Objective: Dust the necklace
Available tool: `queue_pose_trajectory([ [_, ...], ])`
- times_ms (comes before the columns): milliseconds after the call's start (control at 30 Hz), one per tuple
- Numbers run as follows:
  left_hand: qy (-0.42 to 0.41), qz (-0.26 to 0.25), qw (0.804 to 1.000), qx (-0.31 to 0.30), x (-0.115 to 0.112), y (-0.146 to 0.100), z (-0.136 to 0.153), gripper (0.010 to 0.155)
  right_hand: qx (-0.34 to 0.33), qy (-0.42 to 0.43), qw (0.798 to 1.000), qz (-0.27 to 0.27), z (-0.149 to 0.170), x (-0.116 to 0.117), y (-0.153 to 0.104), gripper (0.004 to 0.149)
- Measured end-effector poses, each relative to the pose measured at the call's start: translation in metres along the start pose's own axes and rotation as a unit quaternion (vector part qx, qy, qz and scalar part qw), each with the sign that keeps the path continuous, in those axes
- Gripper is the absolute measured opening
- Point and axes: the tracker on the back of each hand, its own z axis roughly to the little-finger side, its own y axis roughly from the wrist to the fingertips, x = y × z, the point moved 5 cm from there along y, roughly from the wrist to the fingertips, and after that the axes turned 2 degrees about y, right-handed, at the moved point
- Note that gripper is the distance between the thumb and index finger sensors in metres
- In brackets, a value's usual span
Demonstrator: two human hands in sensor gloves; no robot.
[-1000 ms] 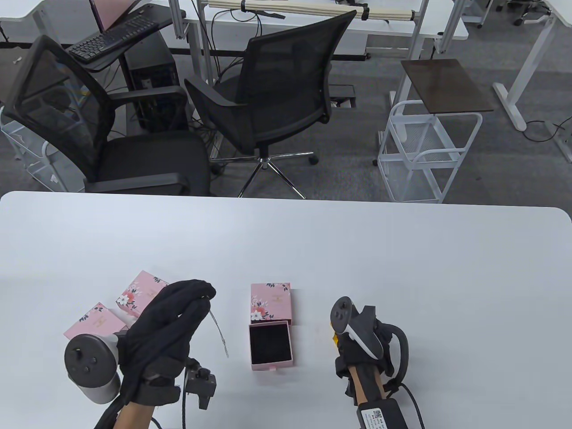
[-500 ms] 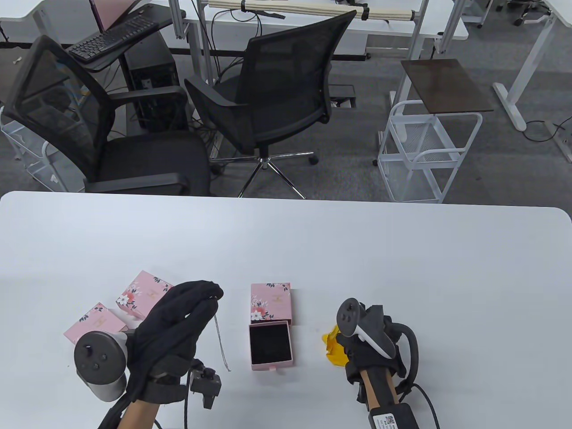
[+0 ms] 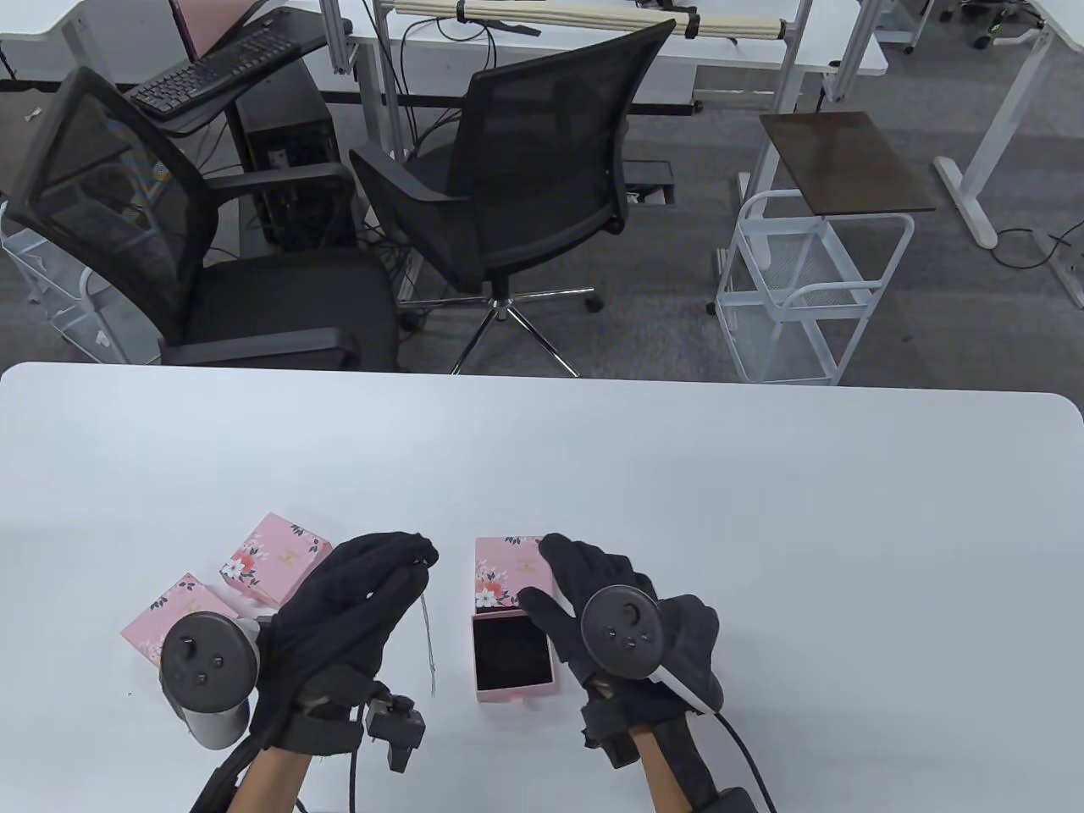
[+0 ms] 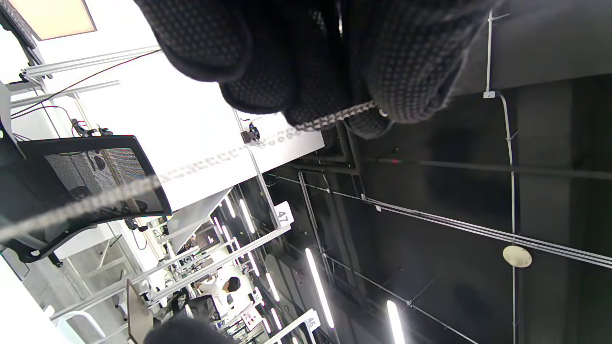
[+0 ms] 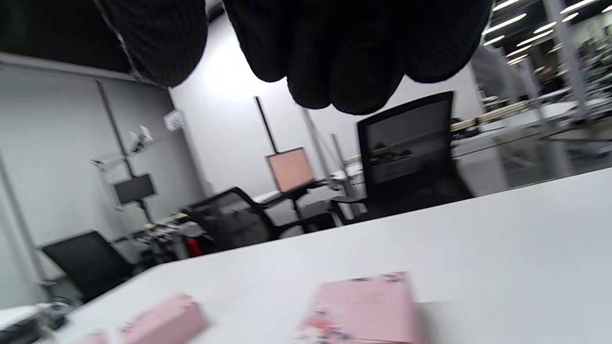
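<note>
My left hand is raised with its palm up and pinches the top of a thin silver necklace chain, which hangs straight down to just above the table. In the left wrist view the chain leaves the pinched fingertips and trails off to the left. My right hand hovers palm down over the open pink jewellery box, fingers stretched toward its floral sleeve. The box's black lining holds nothing. No yellow cloth shows in any view. The right wrist view shows only dark fingers above the sleeve.
Two more pink floral boxes lie left of my left hand on the white table. Black office chairs and a white wire cart stand beyond the table's far edge.
My right hand swung left from the right side to above the open box, and the yellow cloth seen beside it is out of sight. The left hand drifted slightly right with the chain.
</note>
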Motion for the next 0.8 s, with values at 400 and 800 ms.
queue_pose_trajectory([
  [400,-0.003,0.013,1.0,0.003,-0.003,0.0,0.002,0.035,-0.1,0.017,0.995,0.001,-0.06,0.052,0.008,0.069],
  [800,0.013,-0.042,0.998,0.034,0.029,0.006,0.023,0.035,-0.038,0.01,0.997,0.059,-0.017,0.031,0.006,0.038],
])
